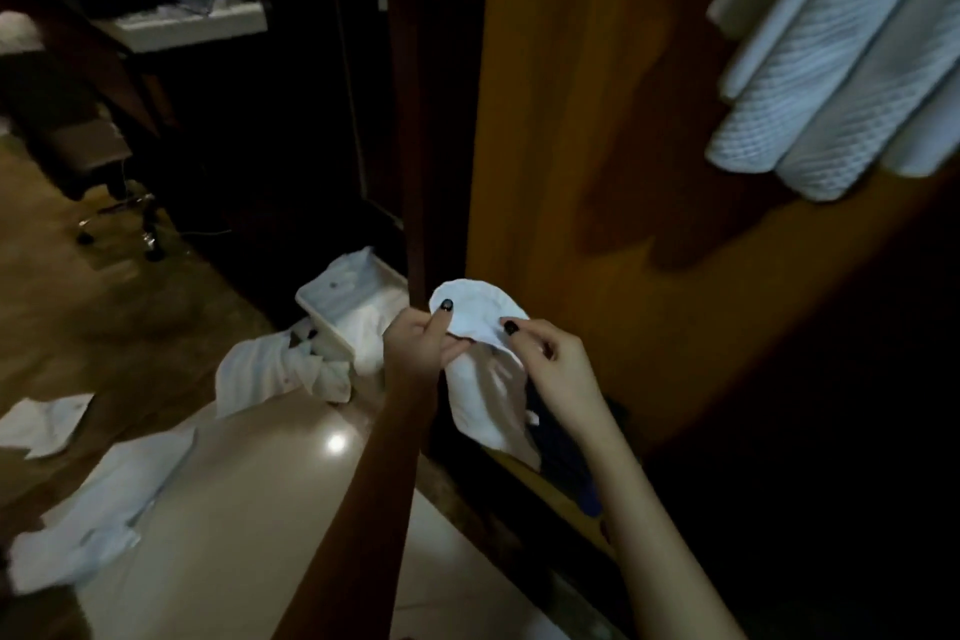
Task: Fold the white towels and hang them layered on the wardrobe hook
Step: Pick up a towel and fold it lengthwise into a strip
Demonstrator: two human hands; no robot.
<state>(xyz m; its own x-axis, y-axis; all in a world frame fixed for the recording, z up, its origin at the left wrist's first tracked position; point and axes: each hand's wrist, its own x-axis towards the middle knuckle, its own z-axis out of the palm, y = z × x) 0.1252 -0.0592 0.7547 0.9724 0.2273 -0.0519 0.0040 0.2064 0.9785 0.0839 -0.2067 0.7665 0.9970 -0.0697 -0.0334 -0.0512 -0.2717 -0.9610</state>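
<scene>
On the floor (249, 509) at the near left lie loose towels (98, 509), spread flat and unfolded. Farther in, a white basket (332, 312) holds more white cloth, with another piece spilling over its near side. Right of the basket, the left hand (421, 343) pinches the top edge of a small white towel (483, 379), thumb pressed on the cloth and fingers curled behind. Just beside it, the right hand (545, 359) pinches the same edge, so the towel hangs between them in front of the wooden wardrobe door (571, 120). At the upper right, the hung towels (841, 68) overlap in folded layers; the hook itself is out of sight. The grips sit close together on one edge, so the lower part dangles free and the fold may come out skewed or bunched. The room is dim, which makes lining up corners harder. Adding another layer could drag the hung towels off, and the loose cloth underfoot could catch a step.
</scene>
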